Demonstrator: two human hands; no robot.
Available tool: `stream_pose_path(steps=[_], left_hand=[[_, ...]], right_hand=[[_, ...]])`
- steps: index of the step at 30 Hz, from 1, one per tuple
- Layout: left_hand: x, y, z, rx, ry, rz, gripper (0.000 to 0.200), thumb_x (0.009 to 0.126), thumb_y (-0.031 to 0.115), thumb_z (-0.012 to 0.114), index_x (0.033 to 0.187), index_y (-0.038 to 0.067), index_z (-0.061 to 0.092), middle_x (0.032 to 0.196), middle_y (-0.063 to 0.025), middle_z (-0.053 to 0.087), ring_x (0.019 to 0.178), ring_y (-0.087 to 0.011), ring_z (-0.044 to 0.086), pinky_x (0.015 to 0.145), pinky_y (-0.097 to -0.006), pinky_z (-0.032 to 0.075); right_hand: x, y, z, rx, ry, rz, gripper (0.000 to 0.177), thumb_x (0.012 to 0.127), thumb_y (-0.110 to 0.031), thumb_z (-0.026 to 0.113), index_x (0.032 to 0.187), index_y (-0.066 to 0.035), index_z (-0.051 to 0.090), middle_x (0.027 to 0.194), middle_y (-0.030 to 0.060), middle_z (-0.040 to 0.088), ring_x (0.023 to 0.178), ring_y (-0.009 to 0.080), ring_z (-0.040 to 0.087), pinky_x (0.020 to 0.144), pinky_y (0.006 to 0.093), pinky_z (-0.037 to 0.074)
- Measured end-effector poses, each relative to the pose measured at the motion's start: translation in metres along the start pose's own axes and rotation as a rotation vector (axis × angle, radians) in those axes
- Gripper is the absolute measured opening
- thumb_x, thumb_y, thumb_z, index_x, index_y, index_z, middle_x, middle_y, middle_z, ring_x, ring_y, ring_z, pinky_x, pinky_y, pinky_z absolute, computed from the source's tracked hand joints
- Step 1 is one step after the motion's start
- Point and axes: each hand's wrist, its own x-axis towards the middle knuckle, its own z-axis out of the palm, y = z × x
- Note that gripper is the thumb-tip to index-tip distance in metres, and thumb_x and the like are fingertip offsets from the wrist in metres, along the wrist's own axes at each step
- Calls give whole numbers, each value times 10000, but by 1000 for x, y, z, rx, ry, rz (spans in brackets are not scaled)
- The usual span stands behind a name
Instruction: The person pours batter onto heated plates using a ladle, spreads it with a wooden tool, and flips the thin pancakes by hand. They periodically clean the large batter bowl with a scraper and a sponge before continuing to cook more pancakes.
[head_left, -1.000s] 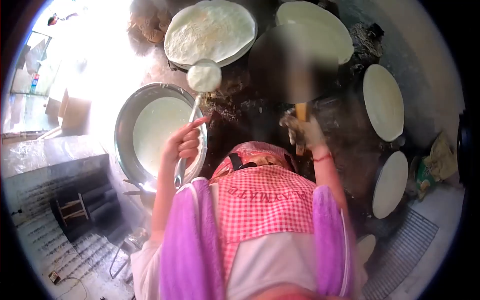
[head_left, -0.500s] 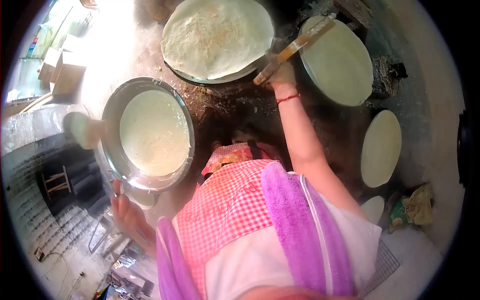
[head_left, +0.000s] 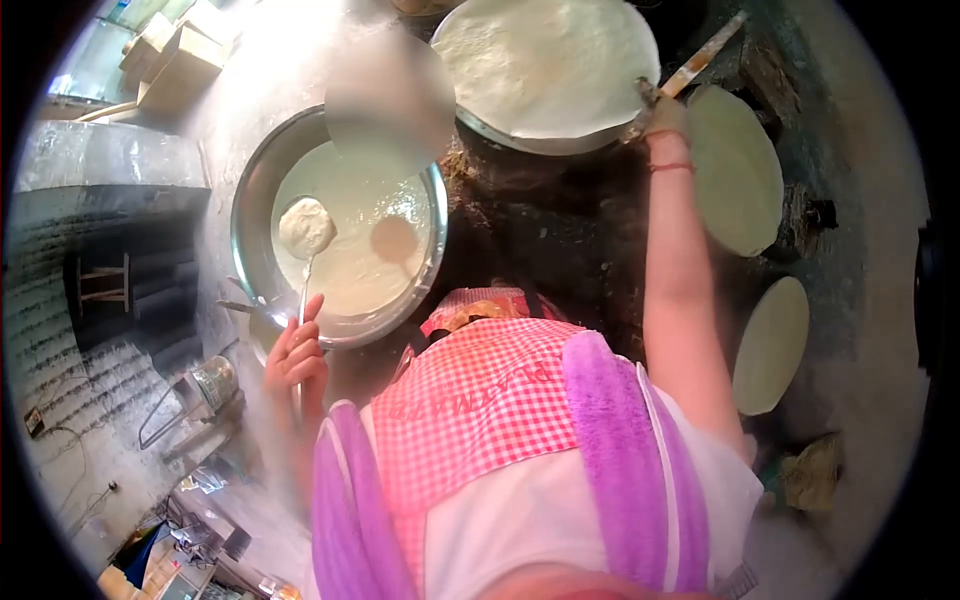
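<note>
Ladle [head_left: 305,227], one: its round bowl is heaped with pale batter and sits over the batter inside the metal basin [head_left: 250,200], towards the basin's left side. The thin handle runs down from the bowl and across the near rim to the left hand [head_left: 298,350]. That hand is closed around the lower end of the handle, fingers curled, just outside the basin's near edge. Metal basin, one: wide, shallow, largely filled with batter [head_left: 350,270], standing on the bench [head_left: 270,90] in front of the person's left side. Right hand [head_left: 660,115], one: stretched far forward on a straight arm and closed on a spreader stick [head_left: 700,60], with a red cord at the wrist. The stick slants up and to the right, its lower end at the edge of the large flatbread [head_left: 550,60]. Round flatbreads, three in view: the large one at the top, a second [head_left: 735,170] just right of the right arm, and a third [head_left: 772,345] farther down the right side, well apart from the ladle. Cardboard boxes [head_left: 185,50], two, at the upper left. Checked apron [head_left: 480,400], one, on the person.
</note>
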Motion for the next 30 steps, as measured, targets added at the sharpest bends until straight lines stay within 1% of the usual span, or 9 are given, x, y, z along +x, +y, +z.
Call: stream_pose_path(steps=[3, 8, 11, 15, 23, 24, 25, 27, 30], left_hand=[[11, 30, -10, 299, 87, -28, 456, 1041, 189, 283, 1413, -69, 235, 689, 14, 306, 467, -51, 283, 364, -199, 303], [50, 101, -20, 732, 77, -301, 357, 1011, 132, 387, 1339, -7, 390, 654, 45, 286, 452, -26, 236, 352, -176, 228], [62, 96, -7, 865, 120, -464, 354, 1006, 126, 390, 1336, -4, 395, 653, 49, 285, 457, -26, 238, 349, -184, 220], [102, 66, -29, 977, -21, -801, 378, 1002, 135, 391, 1347, -20, 383, 643, 52, 277, 434, -29, 245, 339, -178, 224], [53, -107, -111, 849, 342, -1451, 437, 1021, 188, 337, 1401, -29, 319, 679, 40, 326, 451, -58, 283, 372, -208, 289], [51, -95, -76, 859, 338, -1479, 437, 1021, 188, 337, 1401, -29, 319, 679, 40, 326, 451, -58, 283, 372, -208, 289], [33, -109, -110, 826, 356, -1524, 443, 1022, 194, 334, 1404, -29, 314, 675, 39, 326, 454, -60, 287, 378, -210, 294], [15, -129, -133, 761, 425, -1596, 455, 1023, 208, 330, 1411, -28, 304, 669, 37, 328, 461, -64, 297, 389, -215, 304], [-25, -185, -175, 660, 552, -1730, 473, 1025, 228, 323, 1422, -27, 289, 659, 35, 329, 471, -69, 310, 407, -223, 319]], right_hand=[[-16, -1, -22, 37, 222, -180, 558, 646, -384, 846, 927, 62, 662, 827, 131, 677, 673, 230, 596, 644, 367, 508], [-189, -18, -64, 519, 157, -40, 251, 764, -64, 707, 1010, -53, 656, 761, 47, 633, 464, 183, 511, 363, 339, 370], [-256, 79, -152, 894, -90, -15, 460, 767, 0, 645, 1222, 4, 576, 1194, 68, 625, 1077, 189, 608, 908, 291, 505], [-439, 130, -214, 97, 596, 87, 398, 794, -160, 703, 1097, 82, 612, 1040, 113, 656, 948, 193, 622, 847, 312, 504], [-894, 277, -340, 487, 1310, 380, 343, 754, -163, 739, 1057, -20, 665, 902, 33, 669, 777, 156, 631, 713, 322, 515], [-938, 226, -327, 597, 1337, 339, 342, 772, -194, 726, 1073, -41, 665, 919, 43, 672, 801, 168, 635, 718, 341, 522], [-1010, 252, -343, 551, 1407, 565, 367, 776, -200, 727, 1098, -41, 652, 923, 51, 670, 820, 183, 636, 725, 341, 525], [-1094, 269, -353, 266, 1601, 330, 415, 754, -120, 748, 1137, -30, 616, 974, 50, 658, 843, 173, 624, 701, 288, 510], [-1223, 281, -404, 266, 1698, 502, 457, 785, -167, 732, 1197, -36, 584, 1031, 63, 641, 852, 184, 593, 716, 326, 478]])
